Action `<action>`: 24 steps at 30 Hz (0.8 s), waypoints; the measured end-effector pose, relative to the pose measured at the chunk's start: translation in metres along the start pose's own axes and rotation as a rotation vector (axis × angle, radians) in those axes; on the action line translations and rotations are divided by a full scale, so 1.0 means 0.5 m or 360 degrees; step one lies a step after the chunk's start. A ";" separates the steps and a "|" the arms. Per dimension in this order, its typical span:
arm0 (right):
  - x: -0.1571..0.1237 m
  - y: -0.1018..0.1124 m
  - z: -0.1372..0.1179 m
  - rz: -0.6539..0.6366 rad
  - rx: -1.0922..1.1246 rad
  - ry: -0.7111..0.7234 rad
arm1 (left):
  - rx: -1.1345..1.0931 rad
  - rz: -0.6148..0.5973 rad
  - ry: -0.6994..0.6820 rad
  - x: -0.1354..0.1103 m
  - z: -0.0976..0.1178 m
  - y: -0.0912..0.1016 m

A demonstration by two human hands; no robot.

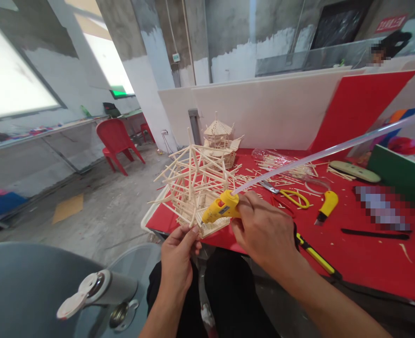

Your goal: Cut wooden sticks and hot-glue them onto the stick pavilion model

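Observation:
My right hand (264, 230) is closed round a yellow glue gun (221, 208), and a long clear glue stick (334, 150) runs from its back up to the right. The gun's nozzle points left at the base of a wooden stick model (193, 183), a frame of thin sticks sitting at the left edge of the red table (362, 253). Fingers of my left hand (179, 256) pinch the model's near lower edge from below. A second, finished-looking stick pavilion (219, 138) stands just behind it.
Loose sticks (281, 166), yellow-handled scissors (292, 196), a yellow utility knife (325, 206) and a yellow-black tool (316, 256) lie on the table. White and red boards (355, 108) stand behind. A red chair (118, 141) is at the left; a grey flask (98, 291) lies at lower left.

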State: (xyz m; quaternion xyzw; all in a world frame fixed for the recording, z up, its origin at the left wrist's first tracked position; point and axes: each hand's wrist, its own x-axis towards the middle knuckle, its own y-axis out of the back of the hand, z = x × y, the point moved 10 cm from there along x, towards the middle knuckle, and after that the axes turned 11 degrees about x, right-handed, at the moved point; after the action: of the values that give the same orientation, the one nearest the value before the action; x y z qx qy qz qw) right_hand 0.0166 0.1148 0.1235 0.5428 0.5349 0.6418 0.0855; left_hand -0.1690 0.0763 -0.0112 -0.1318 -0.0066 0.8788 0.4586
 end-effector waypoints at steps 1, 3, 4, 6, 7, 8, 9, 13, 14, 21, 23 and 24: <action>0.001 -0.001 0.000 -0.0005 0.0000 -0.0003 | 0.0000 -0.0003 -0.0002 0.000 0.001 0.000; 0.002 -0.004 -0.001 -0.0014 -0.0007 -0.0005 | 0.0003 -0.0007 -0.0003 0.001 0.001 -0.001; 0.002 -0.005 -0.001 -0.0016 -0.0016 -0.0006 | 0.0004 -0.0008 -0.0003 0.002 0.001 -0.001; 0.002 -0.005 -0.002 -0.0012 -0.0035 -0.0009 | 0.0001 -0.0010 0.0002 0.002 0.000 0.000; 0.003 -0.005 -0.002 -0.0010 -0.0041 -0.0010 | -0.0002 -0.0012 0.0005 0.003 -0.001 0.000; 0.003 -0.006 -0.002 -0.0011 -0.0043 -0.0008 | -0.0005 -0.0013 0.0007 0.003 -0.002 0.000; 0.004 -0.006 -0.003 -0.0010 -0.0042 -0.0006 | -0.0010 -0.0013 0.0008 0.002 -0.002 0.001; 0.010 -0.007 -0.005 -0.0003 -0.0025 -0.0004 | -0.0023 -0.0010 0.0017 0.001 -0.005 0.003; 0.012 -0.006 -0.006 0.0008 -0.0019 -0.0010 | -0.0021 -0.0006 0.0020 0.001 -0.006 0.004; -0.001 0.020 0.012 0.0193 0.0081 -0.0096 | -0.0072 0.0049 -0.0069 -0.004 0.006 0.018; -0.018 0.030 0.040 0.0231 0.0117 -0.0195 | -0.0104 0.0130 -0.0147 -0.014 0.013 0.029; -0.030 0.034 0.060 0.0230 0.0144 -0.0265 | -0.0126 0.0168 -0.0180 -0.021 0.014 0.034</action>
State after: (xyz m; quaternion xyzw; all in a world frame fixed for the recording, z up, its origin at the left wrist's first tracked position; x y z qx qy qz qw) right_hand 0.0542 0.1152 0.1228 0.6346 0.5139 0.5743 0.0585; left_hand -0.1784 0.0589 -0.0043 -0.1002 -0.0601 0.9067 0.4052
